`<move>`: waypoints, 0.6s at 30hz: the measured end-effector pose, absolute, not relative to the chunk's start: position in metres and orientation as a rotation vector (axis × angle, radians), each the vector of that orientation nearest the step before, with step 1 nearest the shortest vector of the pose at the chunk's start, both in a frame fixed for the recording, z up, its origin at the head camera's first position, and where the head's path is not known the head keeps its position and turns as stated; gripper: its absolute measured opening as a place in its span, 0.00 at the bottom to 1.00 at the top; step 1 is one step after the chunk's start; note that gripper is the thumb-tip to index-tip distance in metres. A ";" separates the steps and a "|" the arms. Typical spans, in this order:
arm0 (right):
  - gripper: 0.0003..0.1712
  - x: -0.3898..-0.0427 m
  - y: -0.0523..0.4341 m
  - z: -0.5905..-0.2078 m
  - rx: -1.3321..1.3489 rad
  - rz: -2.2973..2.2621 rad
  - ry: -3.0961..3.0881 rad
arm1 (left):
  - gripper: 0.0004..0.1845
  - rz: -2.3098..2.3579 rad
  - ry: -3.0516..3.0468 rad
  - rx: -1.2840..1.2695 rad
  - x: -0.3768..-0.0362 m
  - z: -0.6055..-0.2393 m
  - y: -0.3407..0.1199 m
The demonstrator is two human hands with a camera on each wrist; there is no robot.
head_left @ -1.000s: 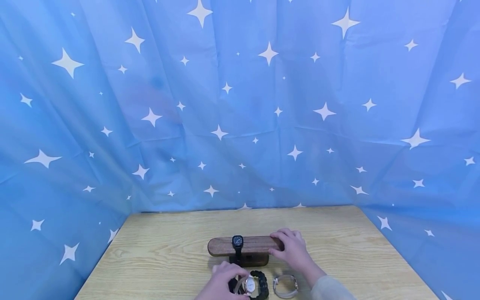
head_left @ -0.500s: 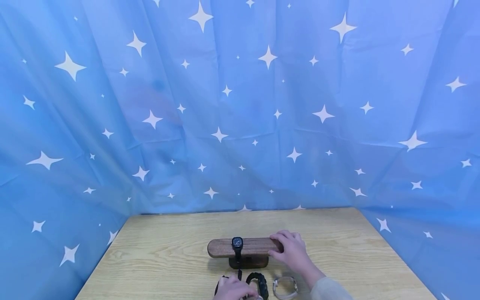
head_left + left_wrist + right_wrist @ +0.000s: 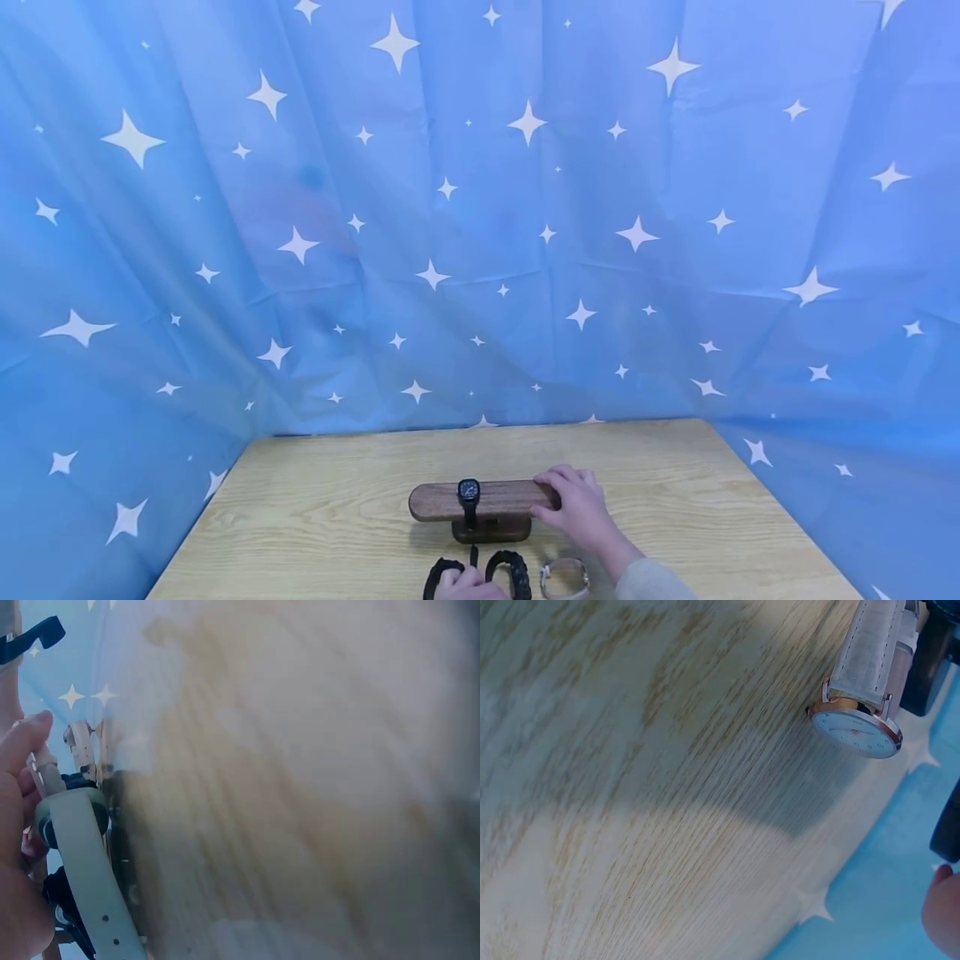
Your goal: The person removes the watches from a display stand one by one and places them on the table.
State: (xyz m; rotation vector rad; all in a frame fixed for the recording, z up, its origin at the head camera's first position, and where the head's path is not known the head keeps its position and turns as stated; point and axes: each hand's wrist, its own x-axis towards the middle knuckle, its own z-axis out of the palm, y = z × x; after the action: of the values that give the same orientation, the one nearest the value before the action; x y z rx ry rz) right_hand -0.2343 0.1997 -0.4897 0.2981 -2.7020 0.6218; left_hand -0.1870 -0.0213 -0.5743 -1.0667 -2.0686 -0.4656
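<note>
A dark wooden watch stand (image 3: 510, 497) bears a black square-faced wristwatch (image 3: 468, 492). My right hand (image 3: 573, 504) grips the stand's right end, thumb in front and fingers over the top. My left hand (image 3: 468, 587) is low at the frame's bottom edge, between a black watch (image 3: 432, 577) and a black braided watch (image 3: 517, 571). In the left wrist view, its thumb and fingers pinch a pale-strapped watch (image 3: 49, 776), mostly hidden by the hand. A watch with a whitish strap (image 3: 82, 862) stands beside those fingers. A grey-strapped watch (image 3: 855, 731) with a rose-gold case stands below the right forearm.
The pale wooden table (image 3: 337, 492) reaches back to a blue star-patterned curtain (image 3: 480, 250), which also hangs along both sides. A black strap end (image 3: 474, 557) points up in front of the stand's base.
My left hand has brought the white-dialled watch down and nearer me, to the row between the black watches. The right hand keeps its hold on the stand. The head view has shifted slightly.
</note>
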 end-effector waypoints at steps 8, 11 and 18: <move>0.24 -0.234 0.198 -0.490 0.294 0.620 -2.700 | 0.06 -0.541 -1.937 -1.000 -0.189 -0.589 -0.023; 0.24 -0.234 0.197 -0.491 0.301 0.623 -2.695 | 0.06 -0.524 -1.929 -1.018 -0.188 -0.589 -0.025; 0.25 -0.233 0.199 -0.489 0.291 0.646 -2.711 | 0.06 -0.495 -1.873 -1.075 -0.188 -0.584 -0.022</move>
State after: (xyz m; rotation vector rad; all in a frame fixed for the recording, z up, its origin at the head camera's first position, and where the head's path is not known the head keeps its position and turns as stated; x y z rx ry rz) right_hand -0.2334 0.1989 -0.4892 0.2908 -2.7114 0.6461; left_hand -0.1882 -0.0218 -0.5836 -1.0748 -1.8727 -0.4949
